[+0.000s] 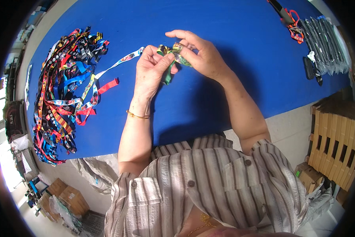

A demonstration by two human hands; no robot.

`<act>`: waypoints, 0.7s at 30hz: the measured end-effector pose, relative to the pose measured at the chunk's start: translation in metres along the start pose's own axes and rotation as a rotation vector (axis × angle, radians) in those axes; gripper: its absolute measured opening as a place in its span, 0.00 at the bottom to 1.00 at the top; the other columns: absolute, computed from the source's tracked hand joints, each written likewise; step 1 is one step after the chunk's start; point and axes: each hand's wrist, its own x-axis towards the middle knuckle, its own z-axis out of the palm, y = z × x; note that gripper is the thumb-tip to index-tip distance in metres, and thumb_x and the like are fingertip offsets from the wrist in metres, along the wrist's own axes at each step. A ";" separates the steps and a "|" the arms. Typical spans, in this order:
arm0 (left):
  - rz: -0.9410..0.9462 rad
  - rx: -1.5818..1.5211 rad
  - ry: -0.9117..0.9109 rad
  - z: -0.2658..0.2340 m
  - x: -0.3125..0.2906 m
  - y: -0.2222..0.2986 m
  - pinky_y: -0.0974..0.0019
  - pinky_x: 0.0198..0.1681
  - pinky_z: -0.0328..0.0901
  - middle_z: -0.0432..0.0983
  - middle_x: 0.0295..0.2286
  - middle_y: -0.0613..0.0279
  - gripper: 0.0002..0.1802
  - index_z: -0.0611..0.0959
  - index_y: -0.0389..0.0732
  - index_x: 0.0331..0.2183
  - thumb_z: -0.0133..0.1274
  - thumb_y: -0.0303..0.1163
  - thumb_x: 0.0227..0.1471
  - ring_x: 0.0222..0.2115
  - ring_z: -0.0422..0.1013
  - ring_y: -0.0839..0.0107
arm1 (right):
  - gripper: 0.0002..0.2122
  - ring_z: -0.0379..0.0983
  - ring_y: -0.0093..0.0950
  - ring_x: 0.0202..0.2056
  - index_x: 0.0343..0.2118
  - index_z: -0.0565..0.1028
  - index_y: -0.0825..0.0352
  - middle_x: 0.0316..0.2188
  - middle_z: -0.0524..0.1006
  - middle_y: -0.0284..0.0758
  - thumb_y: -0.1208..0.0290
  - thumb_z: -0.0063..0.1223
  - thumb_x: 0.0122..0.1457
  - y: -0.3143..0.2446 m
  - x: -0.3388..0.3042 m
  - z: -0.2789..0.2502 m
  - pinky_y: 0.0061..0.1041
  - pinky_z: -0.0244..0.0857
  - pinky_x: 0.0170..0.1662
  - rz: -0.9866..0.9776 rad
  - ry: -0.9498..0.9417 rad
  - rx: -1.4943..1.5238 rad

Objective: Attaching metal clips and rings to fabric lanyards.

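Observation:
A green and yellow patterned ribbon strap (181,58) is bunched and looped between my two hands above the blue table. My left hand (153,71) pinches it between thumb and fingers, and a green end (167,76) hangs below the fingertips. My right hand (205,57) grips the loop on its right side with the thumb, while the index finger stretches out above. From behind my left hand, a pale blue and white printed strap (124,59) runs left to a large tangled pile of colourful printed straps (63,94). Whether it joins the green strap is hidden by my fingers.
The blue tabletop (134,19) carries a stack of clear plastic packets (323,45) at the far right. Beside it lie orange-red scissors (295,29) and a small black item (308,68). Cardboard boxes (73,199) stand on the floor at lower left, slatted cardboard (333,142) at right.

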 end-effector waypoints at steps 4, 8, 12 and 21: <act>-0.032 0.060 0.010 0.005 -0.001 -0.002 0.76 0.29 0.71 0.79 0.27 0.60 0.07 0.73 0.38 0.34 0.56 0.26 0.58 0.25 0.77 0.75 | 0.14 0.74 0.19 0.31 0.45 0.78 0.62 0.29 0.78 0.31 0.82 0.44 0.60 0.012 0.001 0.000 0.21 0.68 0.34 -0.104 0.043 -0.084; -0.087 -0.101 0.028 0.010 -0.001 0.006 0.72 0.31 0.73 0.78 0.29 0.58 0.07 0.74 0.37 0.35 0.51 0.31 0.62 0.26 0.77 0.72 | 0.14 0.74 0.19 0.30 0.42 0.79 0.63 0.30 0.79 0.32 0.83 0.43 0.60 0.013 0.001 0.002 0.21 0.69 0.35 -0.071 0.082 -0.021; -0.095 -0.177 0.029 0.003 0.000 0.006 0.67 0.33 0.75 0.78 0.31 0.55 0.11 0.74 0.36 0.35 0.45 0.34 0.65 0.26 0.78 0.66 | 0.14 0.74 0.18 0.31 0.43 0.79 0.64 0.32 0.80 0.31 0.82 0.43 0.60 0.014 0.002 0.002 0.19 0.69 0.36 -0.085 0.112 0.035; -0.050 -0.183 -0.023 -0.001 0.000 0.006 0.61 0.38 0.74 0.78 0.32 0.50 0.14 0.74 0.33 0.36 0.42 0.36 0.65 0.29 0.79 0.56 | 0.12 0.75 0.17 0.36 0.43 0.78 0.67 0.34 0.80 0.30 0.81 0.42 0.62 0.007 0.001 -0.004 0.19 0.69 0.42 0.028 0.079 0.035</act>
